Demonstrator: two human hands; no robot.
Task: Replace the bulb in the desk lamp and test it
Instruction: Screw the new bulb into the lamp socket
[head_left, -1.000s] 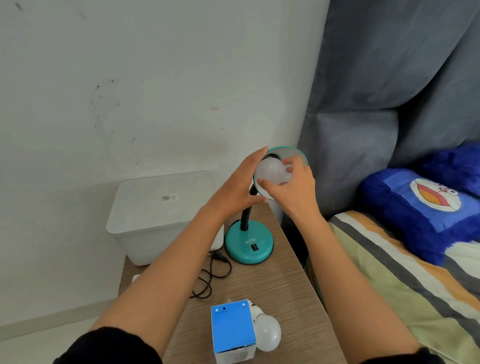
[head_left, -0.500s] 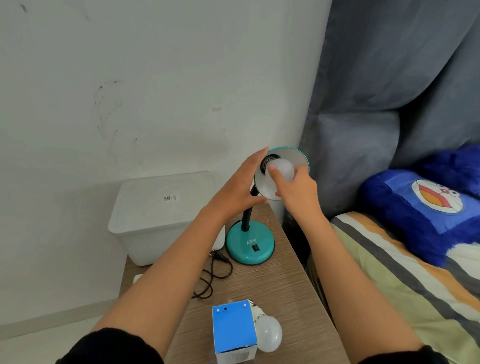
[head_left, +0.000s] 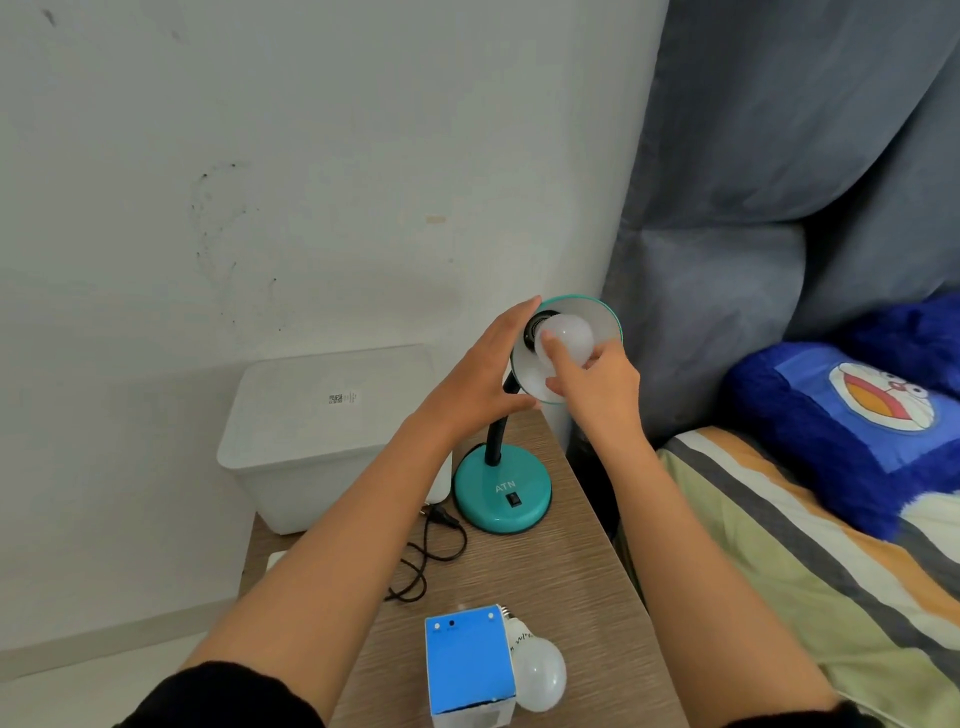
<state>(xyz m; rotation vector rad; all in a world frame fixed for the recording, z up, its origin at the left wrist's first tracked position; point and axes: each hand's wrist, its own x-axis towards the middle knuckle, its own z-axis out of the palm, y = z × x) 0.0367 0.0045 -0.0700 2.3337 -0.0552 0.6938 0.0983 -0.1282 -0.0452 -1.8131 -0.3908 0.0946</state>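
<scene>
A teal desk lamp stands on the wooden bedside table, its round base (head_left: 501, 491) near the far edge and its shade (head_left: 597, 318) tilted up toward me. A white bulb (head_left: 571, 335) sits at the black socket inside the shade. My right hand (head_left: 597, 387) grips that bulb with thumb and fingers. My left hand (head_left: 480, 379) holds the back of the shade and the black neck. A second white bulb (head_left: 537, 675) lies on the table beside a blue box (head_left: 467, 662).
A white lidded plastic bin (head_left: 322, 431) stands left of the table (head_left: 561, 582). A black cord (head_left: 431, 551) loops by the lamp base. A bed with a striped sheet (head_left: 779, 551) and a blue plush pillow (head_left: 852, 415) lies to the right, with grey curtain behind.
The bulb in my right hand has gone from in front of the shade into the socket. My right hand's fingers have shifted around the bulb. My left hand stays on the shade.
</scene>
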